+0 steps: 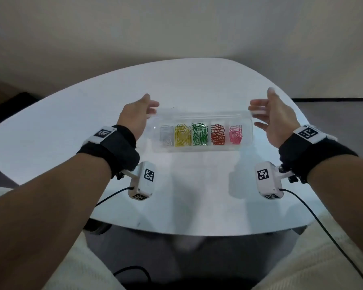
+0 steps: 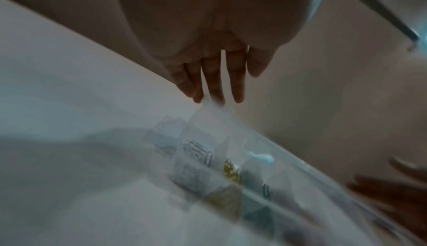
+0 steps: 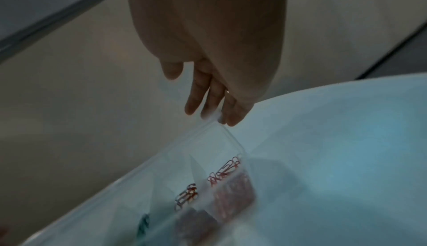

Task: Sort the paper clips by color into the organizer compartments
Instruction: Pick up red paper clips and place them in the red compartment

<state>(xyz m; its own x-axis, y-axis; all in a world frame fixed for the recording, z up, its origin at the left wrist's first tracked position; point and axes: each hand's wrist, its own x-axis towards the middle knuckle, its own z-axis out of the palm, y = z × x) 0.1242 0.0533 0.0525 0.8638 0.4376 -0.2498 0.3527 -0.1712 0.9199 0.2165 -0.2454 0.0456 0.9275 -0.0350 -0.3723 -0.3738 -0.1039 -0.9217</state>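
Note:
A clear organizer [image 1: 247, 132] lies on the white table, holding silver clips [image 1: 166, 136], yellow clips [image 1: 182, 136], green clips [image 1: 200, 135], red clips [image 1: 217, 135] and pink clips [image 1: 235, 135], one colour per compartment. Its clear lid [image 1: 199, 116] stands tilted above the far side. My left hand [image 1: 150, 104] is at the lid's left corner with straight fingers [image 2: 217, 92] touching it. My right hand [image 1: 261, 101] mirrors it at the right corner, its fingertips [image 3: 208, 111] on the lid edge [image 3: 221, 135]. Neither hand curls round anything.
The rounded white table [image 1: 92, 122] ends close to my lap at the front. Cables [image 1: 314, 216] trail from the wrist cameras over the front edge. A dark shape [image 1: 13, 105] sits on the floor at far left. A pale wall stands behind the table.

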